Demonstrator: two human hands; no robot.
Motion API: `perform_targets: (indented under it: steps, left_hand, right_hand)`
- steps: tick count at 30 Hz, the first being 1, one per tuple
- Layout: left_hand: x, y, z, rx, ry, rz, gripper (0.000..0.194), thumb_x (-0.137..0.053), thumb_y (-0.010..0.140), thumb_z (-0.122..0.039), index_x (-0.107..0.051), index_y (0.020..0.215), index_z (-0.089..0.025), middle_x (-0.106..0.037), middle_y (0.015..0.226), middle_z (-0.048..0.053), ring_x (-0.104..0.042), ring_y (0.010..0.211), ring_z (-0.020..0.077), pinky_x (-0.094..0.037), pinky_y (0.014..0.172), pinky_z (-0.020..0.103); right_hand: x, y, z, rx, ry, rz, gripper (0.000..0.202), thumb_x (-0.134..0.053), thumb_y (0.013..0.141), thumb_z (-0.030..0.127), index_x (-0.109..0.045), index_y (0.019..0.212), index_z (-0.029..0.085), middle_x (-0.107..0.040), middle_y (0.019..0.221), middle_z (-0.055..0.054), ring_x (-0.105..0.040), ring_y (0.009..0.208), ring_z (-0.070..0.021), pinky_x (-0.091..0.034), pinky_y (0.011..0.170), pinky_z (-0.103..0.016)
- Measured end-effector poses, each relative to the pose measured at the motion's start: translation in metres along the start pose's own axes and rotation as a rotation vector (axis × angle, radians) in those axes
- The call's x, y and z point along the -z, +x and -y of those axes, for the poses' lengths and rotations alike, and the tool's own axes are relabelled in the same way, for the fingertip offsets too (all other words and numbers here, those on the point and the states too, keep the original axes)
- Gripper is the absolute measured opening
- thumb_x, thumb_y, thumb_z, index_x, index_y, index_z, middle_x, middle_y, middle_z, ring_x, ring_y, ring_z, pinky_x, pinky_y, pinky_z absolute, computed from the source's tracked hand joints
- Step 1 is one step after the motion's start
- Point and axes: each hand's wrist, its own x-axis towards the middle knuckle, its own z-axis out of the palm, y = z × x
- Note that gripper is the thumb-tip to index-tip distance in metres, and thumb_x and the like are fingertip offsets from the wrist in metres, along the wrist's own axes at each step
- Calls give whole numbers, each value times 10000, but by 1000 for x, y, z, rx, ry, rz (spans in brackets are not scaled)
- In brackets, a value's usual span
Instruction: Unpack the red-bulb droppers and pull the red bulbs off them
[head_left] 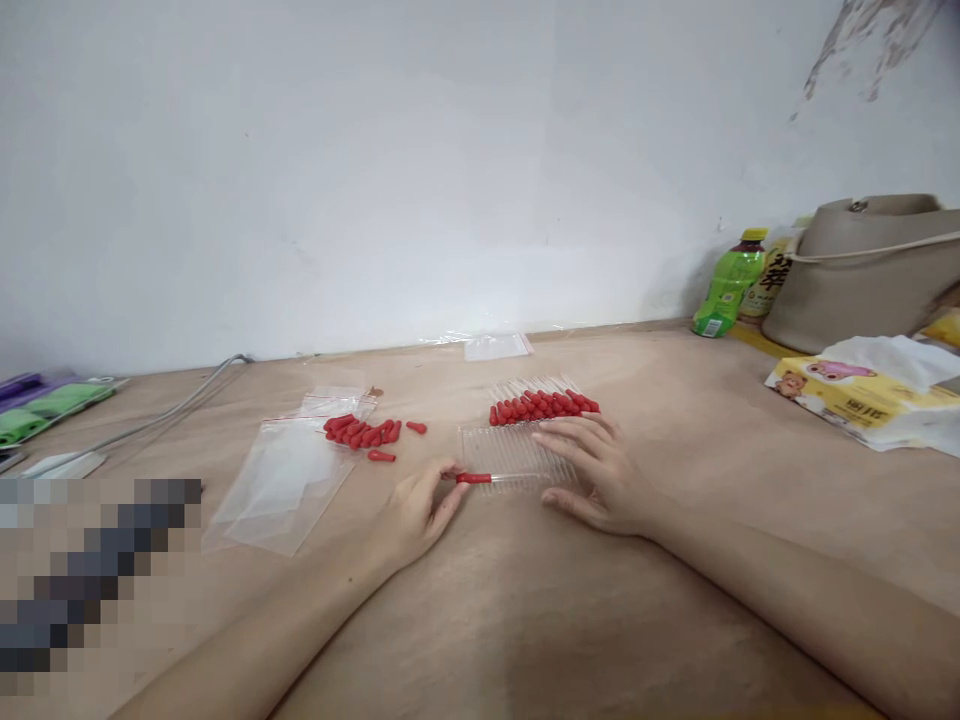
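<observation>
Between the thumb and fingers of my left hand [420,512] is the red rubber bulb [474,479] of a glass dropper. Its clear tube [517,480] points right, toward my right hand [596,470]. That hand is open, fingers stretched and thumb apart, over the right end of a row of bare glass tubes [502,447]. Just behind the row lies a bunch of droppers with red bulbs [541,405]. Farther left, loose red rubber bulbs [360,432] are piled at the edge of clear plastic bags [277,485], with two single bulbs beside the pile.
A small plastic bag [497,347] lies by the wall. At right stand a green bottle [729,285], a grey-beige bag [862,275] and a yellow tissue pack [862,400]. A grey cable [180,410] and green rolls [56,412] are at left.
</observation>
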Motion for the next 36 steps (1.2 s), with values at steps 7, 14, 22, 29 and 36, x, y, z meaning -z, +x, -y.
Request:
perform_targets:
  steps: [7, 14, 22, 29, 36]
  left_hand:
    - [-4, 0, -2, -115, -7, -97, 197, -526, 806, -150, -489, 998, -179, -633, 863, 30, -617, 774, 125, -499, 708, 229]
    - [-5, 6, -12, -147, -19, -11, 328, -564, 791, -212, -520, 1115, -183, -578, 1083, 97, -575, 973, 183, -495, 822, 310]
    - [-12, 11, -14, -291, -23, 2, 209, -539, 811, -183, -590, 1014, -182, -667, 930, 55, -566, 998, 191, -481, 851, 361]
    - [-8, 15, -21, -350, -5, 73, 175, -495, 815, -145, -580, 968, -153, -668, 925, 70, -574, 1008, 190, -441, 914, 370]
    - [-4, 15, -22, -356, -8, 146, 118, -483, 818, -151, -571, 897, -156, -661, 837, 58, -544, 1050, 205, -417, 930, 372]
  right_hand:
    - [-8, 8, 22, 27, 16, 20, 233, -525, 818, 346, -604, 995, 215, -650, 968, -38, -525, 1011, -193, -242, 985, -449]
    - [-16, 10, 31, 34, 59, -47, 122, -505, 829, 209, -626, 835, 199, -662, 800, -1, -567, 863, -143, -273, 980, -413]
    - [-16, 12, 33, 88, 115, 23, 189, -507, 828, 266, -611, 963, 183, -662, 953, -33, -564, 945, -165, -347, 978, -410]
    - [-21, 10, 31, 203, 228, 35, 266, -449, 859, 175, -550, 1102, 134, -622, 1090, -72, -534, 1074, -146, -377, 1013, -353]
    - [-17, 10, 31, 304, 186, -39, 210, -479, 838, 131, -579, 1020, 98, -659, 998, -80, -537, 1074, -154, -397, 1010, -330]
